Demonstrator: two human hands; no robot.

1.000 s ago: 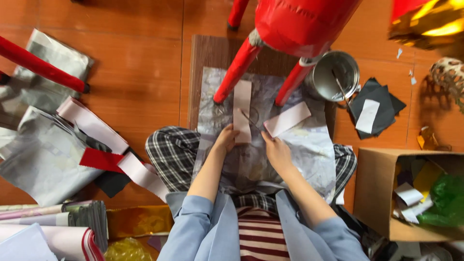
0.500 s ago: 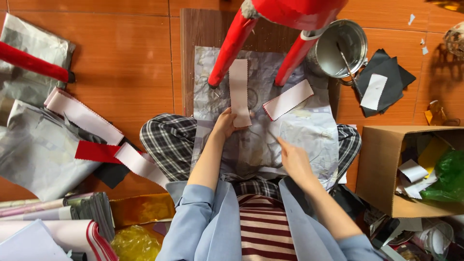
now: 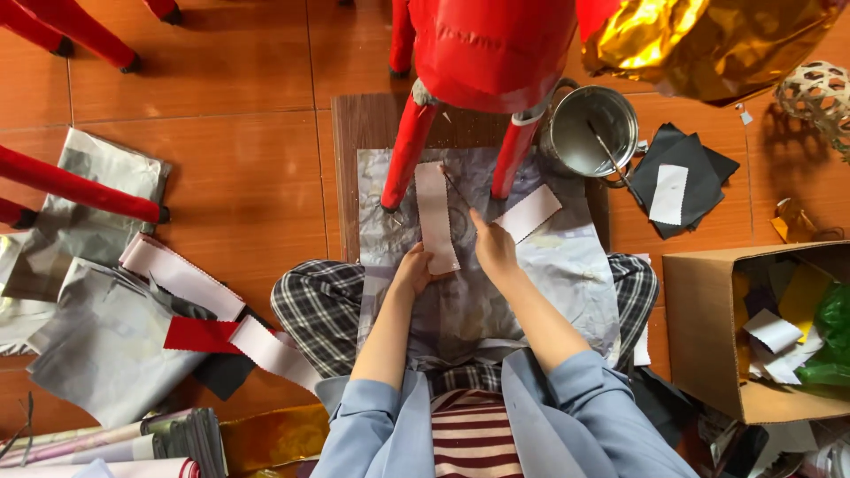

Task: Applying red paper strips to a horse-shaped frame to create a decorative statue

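Note:
I sit cross-legged on the floor with a crinkled silver sheet (image 3: pixel 567 283) spread over my lap and a wooden board (image 3: pixel 354 133). A long pale paper strip (image 3: pixel 436 212) lies upright on the sheet. My left hand (image 3: pixel 413 268) pinches the strip's near end. My right hand (image 3: pixel 494 248) is just right of the strip, index finger pointing out toward it, fingertip close to the strip's edge. A second, shorter white strip (image 3: pixel 529 212) lies tilted to the right of that hand.
A red-legged stool (image 3: pixel 482 53) stands over the board's far end. A metal pot with a brush (image 3: pixel 591 131) sits to the right, then black paper pieces (image 3: pixel 686 177). A cardboard box of scraps (image 3: pixel 761 336) is at right. Silver sheets and red-white strips (image 3: pixel 204 332) lie at left.
My right hand has moved from the sheet's lower right up and left to beside the long strip. The left hand stays on the strip's near end. The camera view shifted.

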